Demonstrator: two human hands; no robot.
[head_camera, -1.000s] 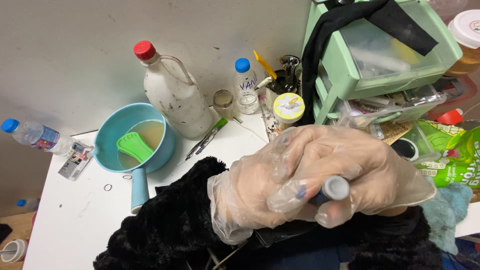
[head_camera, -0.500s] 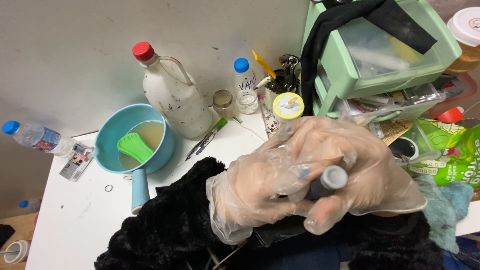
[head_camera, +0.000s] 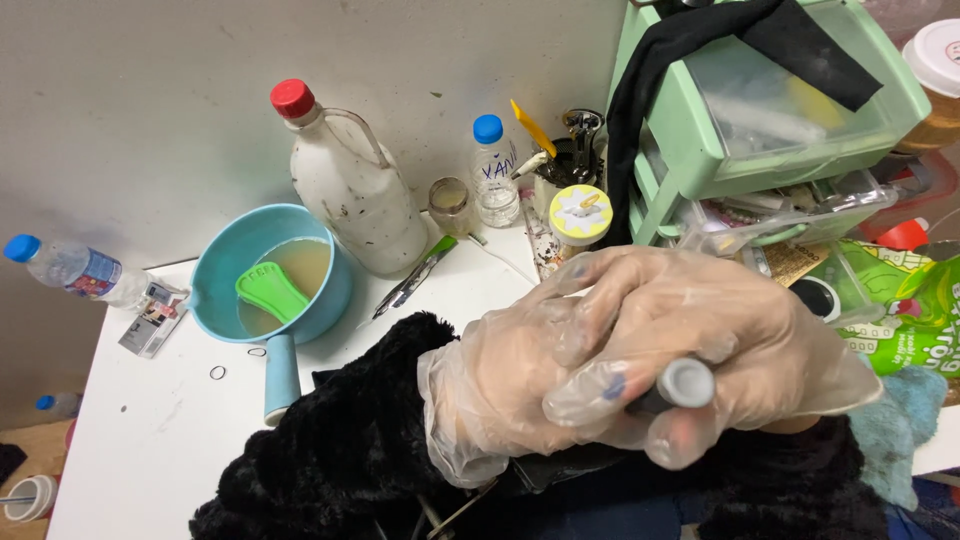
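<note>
Our gloved left hand (head_camera: 510, 385) and right hand (head_camera: 720, 350) still grip the grey-tipped pen (head_camera: 672, 388), right of the red-capped white bottle (head_camera: 350, 185).

My two hands are clasped together low over the near edge of the tabletop, both in thin clear gloves. The left hand (head_camera: 500, 385) wraps under, the right hand (head_camera: 740, 340) folds over it, fingers curled tight. Black fuzzy sleeves cover both wrists.

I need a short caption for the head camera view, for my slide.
Two gloved hands, left hand and right hand, clasp a grey-capped marker above a cluttered white table.
</note>
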